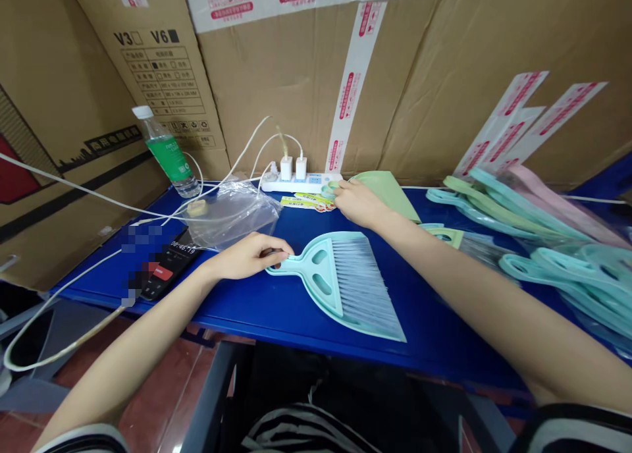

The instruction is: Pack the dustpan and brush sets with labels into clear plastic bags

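My left hand [254,254] is closed round the handle of a light blue brush and dustpan set [320,268], which lies flat on the blue table with its grey-blue bristles pointing right. Farther back, my right hand [360,203] reaches to the power strip's right end, its fingers closed on the small pale green handle end of a green dustpan [392,193]. Yellow-green printed cards [307,203] lie just left of those fingers. The green pan's far part shows behind my right wrist.
Several blue, green and pink dustpans [523,209] and wrapped brush sets [577,275] are heaped at the right. A power strip [301,183], clear plastic bag [237,213], water bottle [170,157], phone [170,265] and white cables stand or lie at the back and left. Cardboard boxes [296,78] rise behind.
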`<state>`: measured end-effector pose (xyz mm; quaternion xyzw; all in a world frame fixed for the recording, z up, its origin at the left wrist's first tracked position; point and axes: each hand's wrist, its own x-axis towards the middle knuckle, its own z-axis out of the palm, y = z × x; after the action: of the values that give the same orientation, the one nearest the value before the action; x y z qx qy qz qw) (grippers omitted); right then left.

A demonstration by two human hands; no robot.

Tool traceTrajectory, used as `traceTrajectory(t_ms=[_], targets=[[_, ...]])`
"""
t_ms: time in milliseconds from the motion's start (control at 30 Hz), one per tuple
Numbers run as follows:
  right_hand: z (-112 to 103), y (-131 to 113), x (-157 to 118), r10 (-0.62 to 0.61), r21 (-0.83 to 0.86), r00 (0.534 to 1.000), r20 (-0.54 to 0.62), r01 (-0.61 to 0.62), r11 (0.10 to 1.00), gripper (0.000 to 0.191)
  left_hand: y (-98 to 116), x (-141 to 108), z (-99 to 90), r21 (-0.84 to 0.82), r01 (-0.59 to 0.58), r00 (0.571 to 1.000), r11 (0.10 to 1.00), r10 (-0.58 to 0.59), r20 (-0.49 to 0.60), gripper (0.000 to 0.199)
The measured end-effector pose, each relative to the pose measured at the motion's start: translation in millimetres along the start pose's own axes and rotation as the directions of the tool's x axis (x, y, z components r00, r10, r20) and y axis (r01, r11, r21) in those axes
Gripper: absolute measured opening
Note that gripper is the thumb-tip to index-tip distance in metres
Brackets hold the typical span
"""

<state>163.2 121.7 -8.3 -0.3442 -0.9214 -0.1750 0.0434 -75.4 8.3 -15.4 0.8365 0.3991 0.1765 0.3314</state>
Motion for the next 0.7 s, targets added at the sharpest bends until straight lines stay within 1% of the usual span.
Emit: traceTrajectory(t_ms=[100, 200, 267, 367, 467, 567, 667, 700], targets=[[-6, -2, 1, 0.047, -0.05, 0.998, 0.048, -0.044, 0.998, 0.033, -1, 0, 0.2, -0.007, -0.003, 1.0, 1.0, 0.003, 0.006, 0.028], [-15, -4, -1, 0.086, -0.078, 0.992, 0.09, -0.079, 0.994, 0.018, -2, 0, -0.3, -0.014, -0.003, 1.0, 1.0, 0.003, 0.004, 0.027], [-21, -5, -1, 0.112, -0.081, 0.986, 0.121, -0.103, 0.991, 0.013, -1, 0, -0.7, -0.013, -0.009, 1.0, 1.0, 0.009, -0.001, 0.027], [-31, -6, -4, 0.145, -0.075, 0.978, 0.148, -0.135, 0.988, 0.014, 0, 0, -1.3, -0.008, -0.012, 1.0, 1.0, 0.012, -0.001, 0.027], [-43, -9, -10, 0.18, -0.075, 0.974, 0.135, -0.171, 0.982, 0.015, -1, 0, -1.4, -0.005, -0.01, 1.0, 1.0, 0.01, 0.009, 0.028], [-56, -16, -27, 0.202, -0.07, 0.974, 0.1, -0.195, 0.978, 0.018, -2, 0, -1.0, 0.004, -0.008, 1.0, 1.0, 0.008, 0.01, 0.029], [-64, -27, -57, 0.181, -0.021, 0.983, 0.04, -0.18, 0.983, 0.017, -2, 0, -0.5, 0.017, -0.013, 1.0, 1.0, 0.013, 0.004, 0.029], [-64, -32, -69, 0.159, -0.012, 0.987, 0.027, -0.159, 0.987, 0.018, -2, 0, -0.4, 0.02, -0.018, 1.0, 1.0, 0.018, 0.004, 0.029]])
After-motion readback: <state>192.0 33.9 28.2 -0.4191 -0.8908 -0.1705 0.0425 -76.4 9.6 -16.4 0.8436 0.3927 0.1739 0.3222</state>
